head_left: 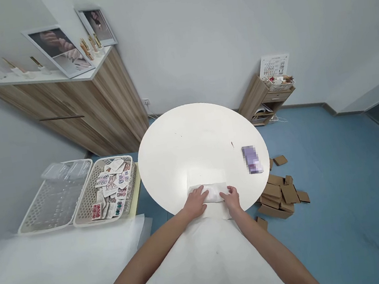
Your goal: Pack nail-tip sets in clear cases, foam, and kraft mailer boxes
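Note:
A white wrapped packet (215, 193), slightly see-through, lies near the front edge of the round white table (189, 137). It rests on a thin white sheet (205, 176) that spreads out beyond it and toward my body. My left hand (195, 202) grips the packet's left end, fingers on top and thumb at the near side. At the right end, my right hand (232, 199) pinches the packet's edge with bent fingers. What the wrapping contains cannot be made out.
A blurred purple object (251, 159) lies on the table's right. Left stand a basket of nail-set packs (113, 188) and a basket of clear plastic cases (56, 198). Cardboard boxes (278, 195) are piled on the floor at right. A wooden cabinet (98, 98) stands behind left.

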### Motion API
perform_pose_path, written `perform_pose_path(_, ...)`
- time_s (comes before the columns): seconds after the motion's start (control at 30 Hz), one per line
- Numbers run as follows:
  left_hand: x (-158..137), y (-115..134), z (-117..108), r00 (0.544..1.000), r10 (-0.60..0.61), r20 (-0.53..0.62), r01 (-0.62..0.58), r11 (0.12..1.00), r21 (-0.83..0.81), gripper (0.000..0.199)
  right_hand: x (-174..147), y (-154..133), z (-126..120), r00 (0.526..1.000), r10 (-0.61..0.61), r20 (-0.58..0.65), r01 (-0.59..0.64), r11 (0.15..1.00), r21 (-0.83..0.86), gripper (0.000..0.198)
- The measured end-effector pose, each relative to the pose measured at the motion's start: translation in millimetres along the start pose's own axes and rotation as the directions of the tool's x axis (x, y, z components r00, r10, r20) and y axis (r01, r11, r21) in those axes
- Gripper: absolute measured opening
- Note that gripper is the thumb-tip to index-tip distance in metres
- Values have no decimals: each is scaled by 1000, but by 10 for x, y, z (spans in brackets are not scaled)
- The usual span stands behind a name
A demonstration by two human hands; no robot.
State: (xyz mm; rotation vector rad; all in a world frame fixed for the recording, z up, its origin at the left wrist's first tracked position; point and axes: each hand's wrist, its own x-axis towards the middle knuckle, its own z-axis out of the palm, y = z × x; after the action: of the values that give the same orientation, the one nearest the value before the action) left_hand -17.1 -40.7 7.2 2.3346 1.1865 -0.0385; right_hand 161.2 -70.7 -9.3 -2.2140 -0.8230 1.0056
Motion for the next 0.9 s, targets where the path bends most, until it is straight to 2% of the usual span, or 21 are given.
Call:
perform_pose_path(0.1, 1, -6, -39, 1000, 4, 9, -4, 1000, -2, 55, 40, -63, -65, 991, 27, 133, -47, 988, 148, 48)
perform_pose_path(0.2, 16, -1, -57, 1000, 4, -2, -4, 1000, 22, 53, 107, -144, -136, 966, -26, 256, -21, 984, 176, 33)
perform_pose_path(0.3, 49, 11, -59, 999, 20, -29, -19, 999, 42, 49, 143, -235, -100, 954, -75, 289, 29, 987, 160, 21)
perform_pose_path(0.5, 75, 13, -86, 1000, 13, -27, -12, 1000, 21, 45, 43, -379, 169, 904, -188, 385, 159, 982, 105, 26)
perform_pose_path(0.6, 19, 18, -96, 998, 1, -66, 0, 1000, 7, 53, 2, -393, 232, 873, -222, 434, 206, 975, 84, 25)
perform_pose_path(0.67, -31, 31, -91, 996, 25, -91, -24, 1000, 9, 58, 5, -388, 237, 864, -233, 446, 226, 972, 70, 25)
perform_pose_path(0.77, -81, 54, -79, 994, 90, -57, -88, 996, 31, 56, 33, -380, 204, 854, -247, 459, 250, 967, 55, 27)
perform_pose_path(0.9, -77, 60, -83, 996, 82, -18, -81, 995, 66, 53, 34, -349, 90, 853, -296, 431, 320, 947, 17, 28)
